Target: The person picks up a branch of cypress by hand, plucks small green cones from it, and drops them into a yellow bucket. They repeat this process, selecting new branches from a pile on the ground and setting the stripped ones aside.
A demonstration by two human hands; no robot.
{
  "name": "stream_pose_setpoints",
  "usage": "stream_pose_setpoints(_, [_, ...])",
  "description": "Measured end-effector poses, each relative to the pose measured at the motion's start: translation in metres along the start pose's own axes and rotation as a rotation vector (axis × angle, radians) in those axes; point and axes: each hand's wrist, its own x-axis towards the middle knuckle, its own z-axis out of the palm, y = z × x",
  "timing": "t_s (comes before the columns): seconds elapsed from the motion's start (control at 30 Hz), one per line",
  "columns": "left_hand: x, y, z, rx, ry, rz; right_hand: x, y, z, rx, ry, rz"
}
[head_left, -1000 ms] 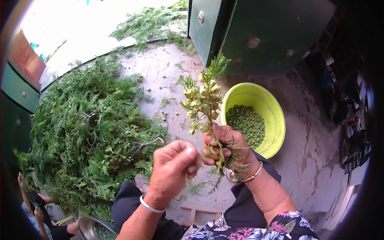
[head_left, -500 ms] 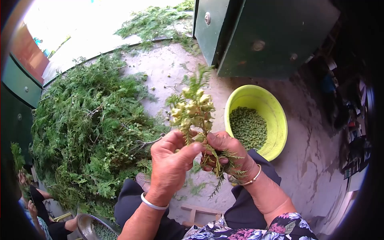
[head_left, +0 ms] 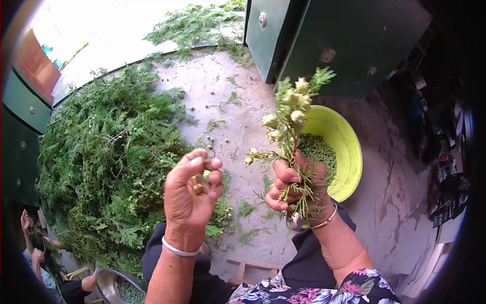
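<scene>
My right hand [head_left: 304,185] is closed round the stem of a leafy evergreen sprig [head_left: 293,109], which stands upright with pale green cones clustered along it. My left hand [head_left: 195,187] is apart from the sprig, its fingers curled in over a few picked cones [head_left: 198,185]. Just behind the sprig is a yellow tub [head_left: 349,147], partly covered by it and by my right hand. Many small green cones [head_left: 319,152] lie in the bottom of the tub.
A large heap of cut evergreen branches [head_left: 111,162] covers the floor at the left. Green metal doors [head_left: 344,45] stand behind the tub. At the lower left another person's hand [head_left: 25,220] is raised near a metal bowl [head_left: 105,283] of cones. A wooden stool [head_left: 243,266] is below me.
My hands have moved apart: the left went left with cones in its fingers, the right went right with the sprig. The other person's hand no longer shows a sprig.
</scene>
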Motion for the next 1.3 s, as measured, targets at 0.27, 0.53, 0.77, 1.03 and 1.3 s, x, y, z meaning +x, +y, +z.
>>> stream_pose_setpoints(0.27, [0.0,-0.037,-0.002,0.127,0.064,-0.245,-0.011,0.005,0.008,-0.014,0.047,0.031])
stream_pose_setpoints(0.53, [-0.007,-0.026,0.01,0.411,-0.092,-0.118,-0.013,0.003,0.013,-0.136,0.149,0.072])
stream_pose_setpoints(0.77, [-0.006,-0.024,0.011,0.647,0.102,0.192,-0.009,0.005,0.022,-0.323,0.247,0.109])
stream_pose_setpoints(1.03, [0.001,-0.018,0.009,0.54,0.188,0.319,0.0,0.013,0.016,-0.242,0.227,0.132])
stream_pose_setpoints(1.3, [0.006,-0.012,0.003,0.586,0.147,0.382,-0.001,0.014,0.018,-0.276,0.239,0.159])
